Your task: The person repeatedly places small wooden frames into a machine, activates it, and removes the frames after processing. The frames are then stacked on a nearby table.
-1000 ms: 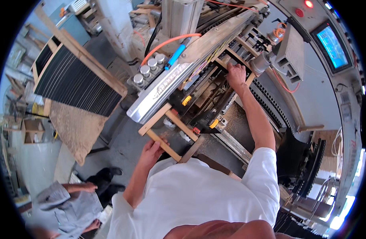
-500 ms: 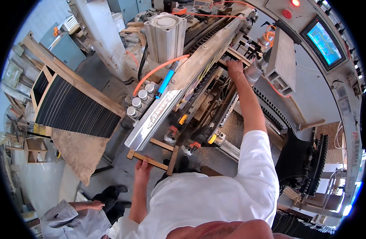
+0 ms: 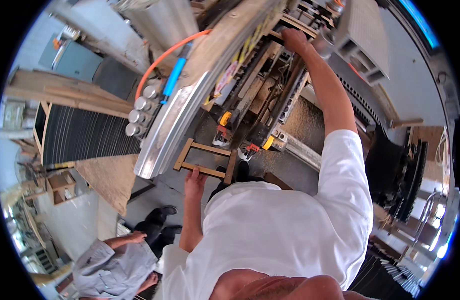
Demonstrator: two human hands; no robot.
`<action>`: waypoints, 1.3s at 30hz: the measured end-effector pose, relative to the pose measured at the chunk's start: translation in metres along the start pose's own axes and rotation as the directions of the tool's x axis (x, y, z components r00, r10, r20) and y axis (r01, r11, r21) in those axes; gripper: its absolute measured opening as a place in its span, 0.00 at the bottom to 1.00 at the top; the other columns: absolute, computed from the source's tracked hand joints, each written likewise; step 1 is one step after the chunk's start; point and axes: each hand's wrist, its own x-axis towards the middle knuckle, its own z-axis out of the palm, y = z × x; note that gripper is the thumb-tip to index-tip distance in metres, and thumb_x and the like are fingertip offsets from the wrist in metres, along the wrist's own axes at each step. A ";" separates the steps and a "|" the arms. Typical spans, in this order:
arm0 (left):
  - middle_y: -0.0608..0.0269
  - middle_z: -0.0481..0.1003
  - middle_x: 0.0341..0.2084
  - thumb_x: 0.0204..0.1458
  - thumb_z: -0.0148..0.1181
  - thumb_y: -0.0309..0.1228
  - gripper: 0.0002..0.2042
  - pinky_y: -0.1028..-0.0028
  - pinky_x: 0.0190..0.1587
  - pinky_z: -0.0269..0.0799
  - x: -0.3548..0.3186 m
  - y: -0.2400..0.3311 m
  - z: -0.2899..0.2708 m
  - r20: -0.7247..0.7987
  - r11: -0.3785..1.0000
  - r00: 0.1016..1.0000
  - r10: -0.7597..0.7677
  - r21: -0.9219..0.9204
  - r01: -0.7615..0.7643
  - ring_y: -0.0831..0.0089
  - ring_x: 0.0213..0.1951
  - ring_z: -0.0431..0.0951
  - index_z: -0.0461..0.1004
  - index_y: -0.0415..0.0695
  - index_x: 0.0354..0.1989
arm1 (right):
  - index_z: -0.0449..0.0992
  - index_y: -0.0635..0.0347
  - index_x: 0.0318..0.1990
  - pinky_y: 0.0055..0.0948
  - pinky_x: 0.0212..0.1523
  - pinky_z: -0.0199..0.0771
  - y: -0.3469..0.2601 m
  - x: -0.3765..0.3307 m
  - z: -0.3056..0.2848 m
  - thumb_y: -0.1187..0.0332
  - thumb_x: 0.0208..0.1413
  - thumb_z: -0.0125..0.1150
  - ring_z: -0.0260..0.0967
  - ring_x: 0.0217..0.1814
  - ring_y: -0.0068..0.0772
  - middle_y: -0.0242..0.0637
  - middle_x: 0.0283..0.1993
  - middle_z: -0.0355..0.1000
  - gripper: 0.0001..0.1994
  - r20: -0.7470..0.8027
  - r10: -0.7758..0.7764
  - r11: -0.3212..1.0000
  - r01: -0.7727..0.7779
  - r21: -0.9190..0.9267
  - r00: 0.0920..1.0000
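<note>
My left hand pinches one long bar of a small wooden frame, low in front of my body. That frame is an open rectangle of thin brown bars, its end bars jutting past the corners. With my right arm stretched far forward, my right hand is closed at a second wooden frame lying across the machine's far end. Its fingertips are partly hidden. Between my hands run the machine's two long rails, tipped with red and yellow parts at the near end.
A heavy metal beam with a blue air tool slants along the left. Stacked dark strips stand farther left. A ribbed metal column hangs right of my right hand. At lower left is another person. Sawdust lies beneath the machine.
The view has shifted closer over the machine, and the screen has mostly left the picture. Both hands keep their places at the two frames. The other person's second hand now shows.
</note>
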 end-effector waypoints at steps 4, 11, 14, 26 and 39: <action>0.62 0.75 0.43 0.58 0.57 0.35 0.13 0.65 0.50 0.71 0.006 -0.001 0.009 -0.009 0.999 1.000 0.002 0.049 -0.001 0.69 0.47 0.75 0.69 0.43 0.48 | 0.79 0.59 0.30 0.46 0.39 0.76 -0.005 -0.003 0.000 0.77 0.40 0.59 0.75 0.42 0.52 0.49 0.35 0.76 0.08 -0.158 -0.101 0.989 0.083 -0.119 0.982; 0.60 0.72 0.48 0.60 0.54 0.35 0.14 0.63 0.53 0.70 0.004 -0.005 0.017 0.017 0.998 1.000 0.007 0.054 -0.008 0.65 0.51 0.73 0.68 0.42 0.51 | 0.79 0.58 0.31 0.46 0.39 0.76 0.000 -0.005 0.007 0.77 0.40 0.61 0.75 0.43 0.51 0.48 0.35 0.76 0.09 -0.080 -0.025 0.997 0.019 -0.073 0.997; 0.61 0.72 0.49 0.61 0.54 0.35 0.14 0.62 0.54 0.68 -0.002 -0.012 0.009 -0.056 0.996 0.998 -0.005 0.093 0.011 0.65 0.52 0.71 0.68 0.42 0.52 | 0.79 0.57 0.32 0.46 0.40 0.76 -0.005 -0.001 0.009 0.77 0.41 0.60 0.75 0.43 0.50 0.47 0.36 0.76 0.08 -0.090 0.046 0.993 -0.055 -0.101 0.995; 0.60 0.74 0.45 0.59 0.57 0.33 0.13 0.63 0.50 0.71 -0.008 0.001 0.001 -0.074 0.992 0.997 0.021 0.127 -0.012 0.66 0.47 0.74 0.68 0.41 0.48 | 0.79 0.55 0.33 0.47 0.42 0.75 -0.016 0.001 0.007 0.76 0.47 0.58 0.75 0.43 0.48 0.45 0.37 0.77 0.07 -0.092 0.115 0.986 -0.125 -0.110 0.989; 0.62 0.75 0.39 0.58 0.56 0.32 0.09 0.65 0.44 0.74 0.002 -0.041 -0.014 -0.162 0.999 0.987 0.014 0.053 -0.005 0.70 0.40 0.76 0.68 0.43 0.44 | 0.81 0.54 0.35 0.46 0.43 0.74 0.010 -0.002 0.002 0.75 0.48 0.59 0.74 0.48 0.47 0.45 0.42 0.77 0.07 0.097 0.044 0.981 -0.024 -0.190 0.994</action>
